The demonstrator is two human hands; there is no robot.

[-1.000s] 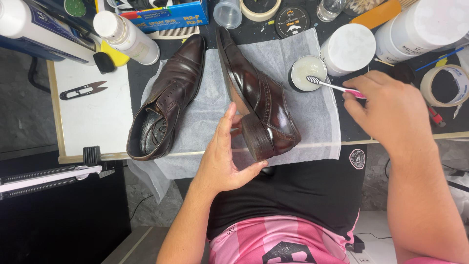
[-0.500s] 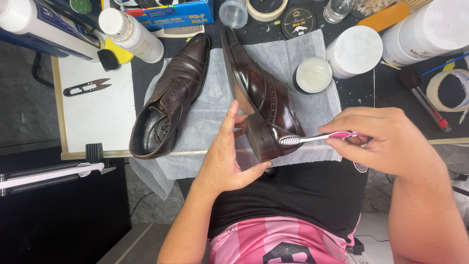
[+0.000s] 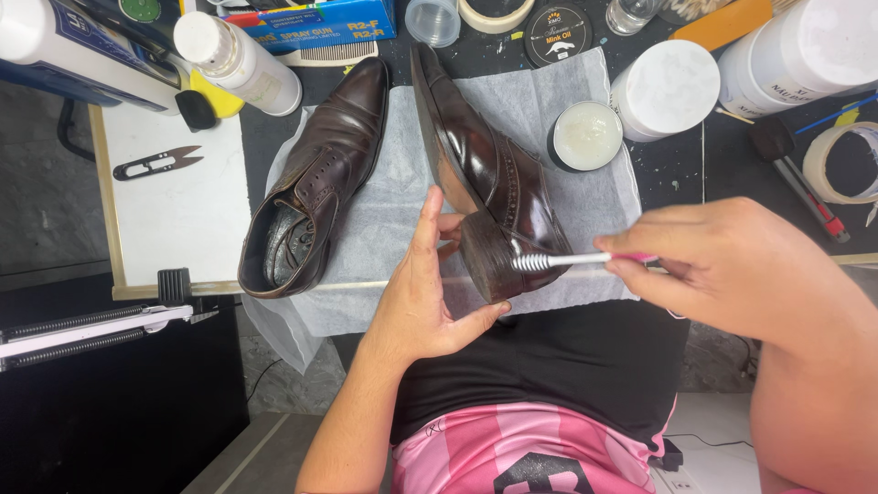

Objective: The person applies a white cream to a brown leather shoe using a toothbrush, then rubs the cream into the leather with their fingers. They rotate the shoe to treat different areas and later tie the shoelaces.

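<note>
My left hand (image 3: 430, 293) half open, cupping heel of tilted brown shoe (image 3: 489, 178) over white cloth (image 3: 393, 210). Two shoes (other (image 3: 315, 187) lies left). One toothbrush (image 3: 572, 260), pinched in my right hand (image 3: 732, 270), bristles on heel.

Dark brown leather brogue shoe (image 3: 489, 174): glossy, tipped on its side, sole edge and heel block facing up, toe pointing away; lies on the white cloth (image 3: 393, 210). Pink-handled toothbrush (image 3: 572, 261): white bristles pressed to the shoe's heel, handle level, above the cloth's near edge.
</note>
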